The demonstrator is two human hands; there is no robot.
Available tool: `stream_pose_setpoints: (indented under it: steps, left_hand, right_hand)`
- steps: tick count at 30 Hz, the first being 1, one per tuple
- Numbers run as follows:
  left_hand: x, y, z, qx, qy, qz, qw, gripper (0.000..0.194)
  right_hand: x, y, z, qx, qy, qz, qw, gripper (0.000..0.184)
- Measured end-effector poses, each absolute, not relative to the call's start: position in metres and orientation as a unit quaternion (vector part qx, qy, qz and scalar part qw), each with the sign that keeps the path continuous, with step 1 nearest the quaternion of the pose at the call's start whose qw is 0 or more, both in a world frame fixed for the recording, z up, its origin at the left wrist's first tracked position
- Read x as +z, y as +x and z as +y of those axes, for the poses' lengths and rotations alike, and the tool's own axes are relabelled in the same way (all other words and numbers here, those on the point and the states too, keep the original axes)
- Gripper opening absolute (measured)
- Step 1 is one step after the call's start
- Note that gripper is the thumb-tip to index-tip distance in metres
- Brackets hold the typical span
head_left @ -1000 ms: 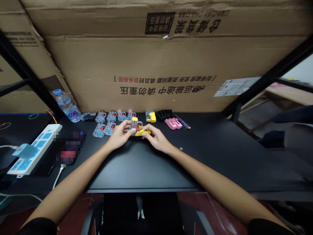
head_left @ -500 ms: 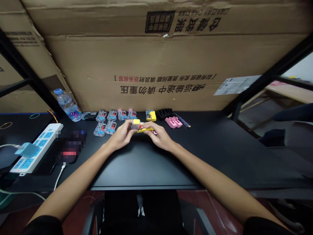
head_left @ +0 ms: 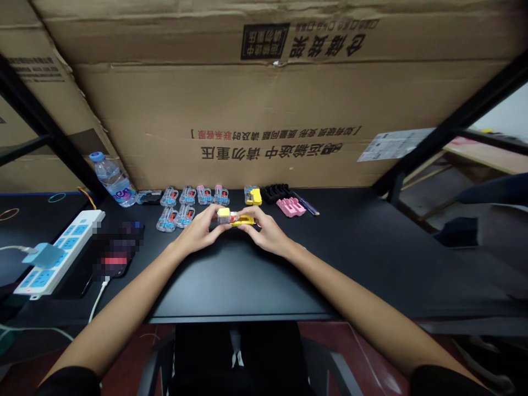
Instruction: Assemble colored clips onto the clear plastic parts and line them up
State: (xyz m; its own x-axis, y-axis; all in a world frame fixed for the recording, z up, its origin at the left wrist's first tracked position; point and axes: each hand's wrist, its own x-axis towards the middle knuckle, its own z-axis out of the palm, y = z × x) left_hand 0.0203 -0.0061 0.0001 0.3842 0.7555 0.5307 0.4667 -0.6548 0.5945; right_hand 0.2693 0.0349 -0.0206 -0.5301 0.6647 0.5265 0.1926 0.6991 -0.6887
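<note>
Both hands close together over a black desk point(head_left: 247, 275), fingers narrowed around small plastic parts. In the left hand point(head_left: 201, 230), pinched between thumb and fingers: a clear piece with a yellow end point(head_left: 223, 215). In the right hand point(head_left: 267, 231), pinched likewise: a yellow part point(head_left: 245, 220), just beside a bit of red between the hands. Cannot tell whether clear and yellow parts are joined.

Beyond the left hand, two rows of clear gadgets point(head_left: 167, 219) with red and blue bits inside: four behind, two in front. Farther left, a dark-and-clear item point(head_left: 149, 197) near a tilted water bottle point(head_left: 114, 180) with a blue cap.

Beyond the right hand, a yellow-and-clear gadget point(head_left: 253, 196), then a black slotted holder point(head_left: 276, 192), with a pink slotted holder point(head_left: 291, 207) in front and a slim pen-like tool point(head_left: 307, 204) slanting alongside.

On the far left, a white power strip point(head_left: 61, 250) with a blue plug point(head_left: 44, 255), and a blurred phone point(head_left: 119, 250) on a white cable. Behind everything, brown cardboard point(head_left: 264, 99) with upside-down printing.
</note>
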Motion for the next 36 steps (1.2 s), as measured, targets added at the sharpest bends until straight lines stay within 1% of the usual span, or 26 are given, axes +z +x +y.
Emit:
stream_pose_setpoints:
  steps: [2,4,5,9,12,18,24,27,28,30,31,33,36]
  left_hand:
    - [0.002,0.018,-0.006,0.398,0.83,0.364,0.142,0.027]
    - [0.006,0.018,-0.008,0.392,0.847,0.343,0.109,0.023]
    - [0.007,0.018,-0.008,0.388,0.855,0.332,0.09,0.023]
    - [0.01,0.016,-0.01,0.382,0.873,0.301,0.014,0.043]
    - [0.008,0.014,-0.008,0.393,0.871,0.295,-0.002,0.047]
    - [0.006,0.016,-0.007,0.422,0.861,0.284,0.005,0.042]
    - [0.004,0.014,-0.008,0.422,0.856,0.297,0.001,0.038]
    - [0.0,0.015,-0.007,0.433,0.847,0.305,0.039,0.032]
    - [-0.002,0.016,-0.006,0.439,0.839,0.317,0.061,0.031]
    - [-0.006,0.019,-0.004,0.447,0.816,0.35,0.106,0.036]
    - [-0.008,0.02,-0.004,0.45,0.804,0.368,0.125,0.04]
    - [-0.009,0.022,-0.003,0.455,0.783,0.397,0.151,0.047]
    - [-0.006,0.024,-0.004,0.469,0.755,0.423,0.177,0.049]
  right_hand:
    - [-0.017,0.271,0.034,0.298,-0.252,-0.827,0.404,0.042]
    - [-0.012,0.272,0.033,0.305,-0.251,-0.83,0.395,0.04]
    - [-0.009,0.272,0.032,0.3,-0.254,-0.832,0.392,0.037]
    - [0.0,0.271,0.03,0.26,-0.255,-0.845,0.393,0.034]
    - [0.002,0.267,0.027,0.264,-0.24,-0.839,0.412,0.033]
    - [0.0,0.262,0.02,0.299,-0.247,-0.807,0.446,0.032]
    - [0.0,0.261,0.017,0.303,-0.253,-0.794,0.463,0.031]
    - [0.001,0.263,0.02,0.313,-0.253,-0.798,0.448,0.03]
    - [0.002,0.263,0.022,0.321,-0.257,-0.8,0.436,0.032]
    - [0.002,0.265,0.024,0.336,-0.273,-0.8,0.415,0.041]
    - [0.002,0.265,0.025,0.341,-0.283,-0.796,0.413,0.042]
    - [0.001,0.264,0.025,0.346,-0.3,-0.781,0.425,0.035]
    - [0.0,0.262,0.022,0.355,-0.303,-0.759,0.454,0.029]
